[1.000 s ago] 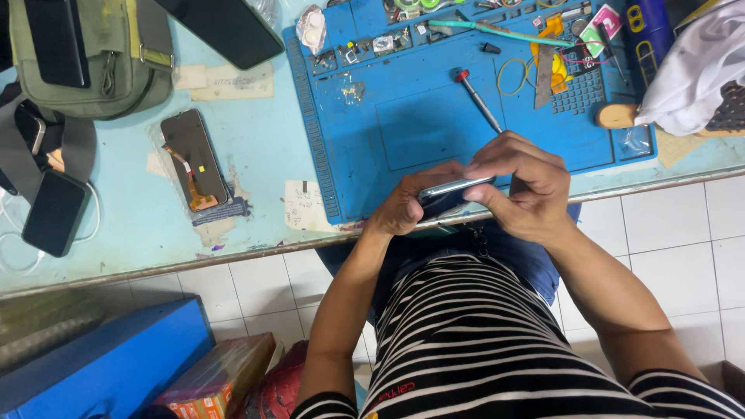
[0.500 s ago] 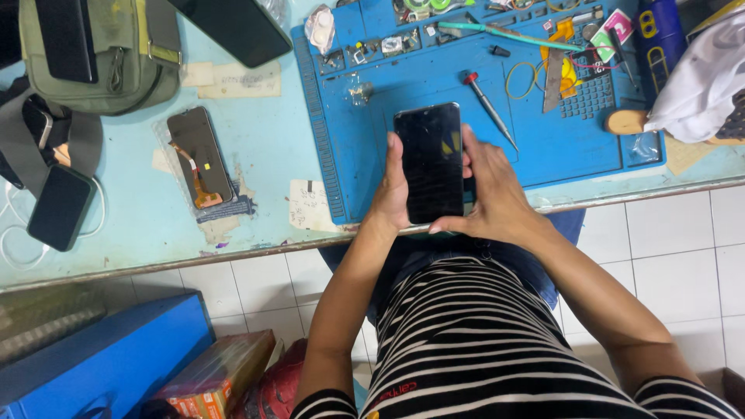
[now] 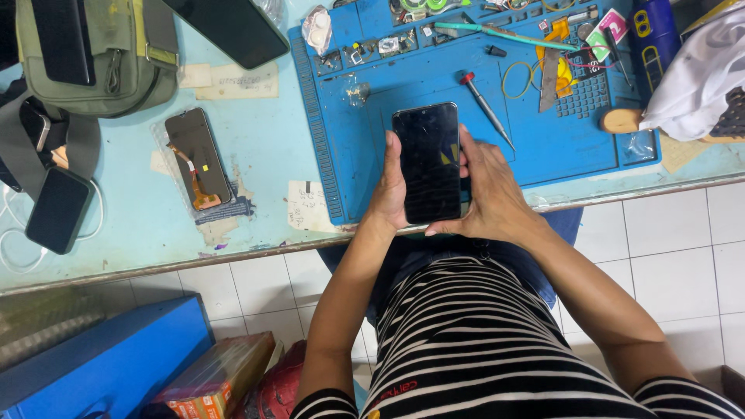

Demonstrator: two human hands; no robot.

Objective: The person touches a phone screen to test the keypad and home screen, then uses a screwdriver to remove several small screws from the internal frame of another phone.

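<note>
A: Hands first, quick.
B: Both on one black smartphone [image 3: 426, 161], screen up and dark. Left hand [image 3: 390, 190] wraps its left edge, thumb on the glass side, fingers behind. Right hand [image 3: 487, 194] cups the right edge and lower corner, thumb lying along the side. Both clamped on it, hands close together.

A: Where's the phone?
B: Held upright over the near edge of the blue repair mat [image 3: 365, 109], just above the table's [image 3: 140, 225] near rim, in front of the striped shirt [image 3: 481, 341].

A: Stuff on the mat?
B: Red-capped screwdriver [image 3: 486, 107] just right of the phone, tip angled toward the near right. Teal tweezers [image 3: 504, 35] at the far side, small parts in the tray slots, a yellow wire loop [image 3: 518, 77] beyond the screwdriver. White cloth [image 3: 691, 77] at far right.

A: Left of the mat?
B: A detached phone screen [image 3: 195, 157] with an orange flex cable lying face down on the light blue table. Another dark phone [image 3: 58, 209] further left, near a white cable. Olive bag [image 3: 97, 54] at far left. A black phone [image 3: 233, 29] beside the bag.

A: Below the table?
B: White tiled floor, a blue box [image 3: 109, 365] near left, a wrapped package [image 3: 217, 380] next to it.
</note>
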